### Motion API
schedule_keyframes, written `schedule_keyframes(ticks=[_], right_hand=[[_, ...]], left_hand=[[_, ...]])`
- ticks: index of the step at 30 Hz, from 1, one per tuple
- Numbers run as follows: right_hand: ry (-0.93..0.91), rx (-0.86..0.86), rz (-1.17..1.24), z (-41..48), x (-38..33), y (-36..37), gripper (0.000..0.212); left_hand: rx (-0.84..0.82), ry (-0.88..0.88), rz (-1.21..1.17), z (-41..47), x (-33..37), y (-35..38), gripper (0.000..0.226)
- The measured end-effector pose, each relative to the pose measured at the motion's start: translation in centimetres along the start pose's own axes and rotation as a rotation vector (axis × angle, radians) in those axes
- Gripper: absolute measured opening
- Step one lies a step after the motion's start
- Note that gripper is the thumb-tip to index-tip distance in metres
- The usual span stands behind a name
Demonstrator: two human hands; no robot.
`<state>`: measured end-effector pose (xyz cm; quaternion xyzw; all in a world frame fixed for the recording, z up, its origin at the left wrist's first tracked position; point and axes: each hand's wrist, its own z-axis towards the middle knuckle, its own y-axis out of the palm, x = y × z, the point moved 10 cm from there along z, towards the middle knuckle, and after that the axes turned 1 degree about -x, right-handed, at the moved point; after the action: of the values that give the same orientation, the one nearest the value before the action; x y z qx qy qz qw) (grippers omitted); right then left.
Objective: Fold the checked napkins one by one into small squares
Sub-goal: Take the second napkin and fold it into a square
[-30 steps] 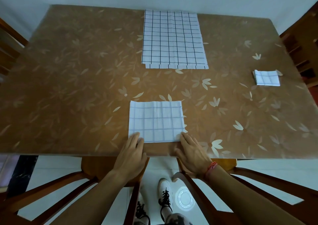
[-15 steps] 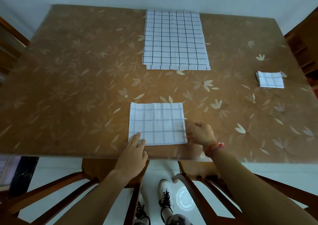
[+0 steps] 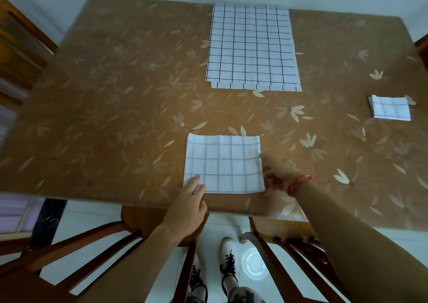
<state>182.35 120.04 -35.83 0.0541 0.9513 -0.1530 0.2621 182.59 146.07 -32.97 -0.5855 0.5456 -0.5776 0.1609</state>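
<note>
Brown leaf-patterned counter (image 3: pixel 115 117) carries the half-folded napkin (image 3: pixel 223 163) between both hands, long axis left-right. The left hand (image 3: pixel 185 207) presses flat on its near-left corner; the right hand (image 3: pixel 279 174) curls against its right edge, pinch unclear.

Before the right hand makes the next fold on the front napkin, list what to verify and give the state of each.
1. Left hand presses the front napkin at its near left corner: ok.
2. Right hand has a grip on the napkin's right edge: cannot tell; it is at that edge, but its fingertips are not plainly seen.
3. Napkin lies flat on the table: ok.
4. Napkin is already as small as the folded square at the right: not ok; it is clearly larger.
5. Unfolded stack lies apart, on the far side of the table: ok.
</note>
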Motion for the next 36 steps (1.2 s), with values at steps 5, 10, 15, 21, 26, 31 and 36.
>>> schedule_keyframes(ticks=[5, 10, 15, 21, 26, 31, 36], right_hand=[[-0.077, 0.0, -0.119, 0.0, -1.2, 0.7, 0.034], [-0.259, 0.079, -0.233, -0.1, -3.5, 1.0, 0.024], [-0.273, 0.113, -0.161, 0.3, -4.2, 0.8, 0.017], [-0.267, 0.141, -0.147, 0.5, -3.6, 0.2, 0.003], [-0.204, 0.206, 0.138, -0.6, -1.8, -1.3, 0.01], [-0.082, 0.178, 0.471, -2.7, 0.4, -0.6, 0.01], [-0.021, 0.02, 0.627, -4.9, 1.4, 2.2, 0.007]], left_hand=[[0.009, 0.006, -0.004, 0.0, -0.1, 0.0, 0.045], [0.022, 0.022, 0.01, 0.0, -0.1, -0.1, 0.044], [0.014, 0.016, -0.007, -0.2, -0.2, -0.1, 0.044], [0.019, 0.049, 0.015, -0.6, 0.3, -0.3, 0.049], [0.144, 0.089, 0.091, -0.6, 2.2, -1.6, 0.049], [0.174, 0.127, 0.002, 0.6, 4.7, -1.4, 0.055], [0.217, 0.115, -0.117, 2.8, 4.7, -1.2, 0.054]])
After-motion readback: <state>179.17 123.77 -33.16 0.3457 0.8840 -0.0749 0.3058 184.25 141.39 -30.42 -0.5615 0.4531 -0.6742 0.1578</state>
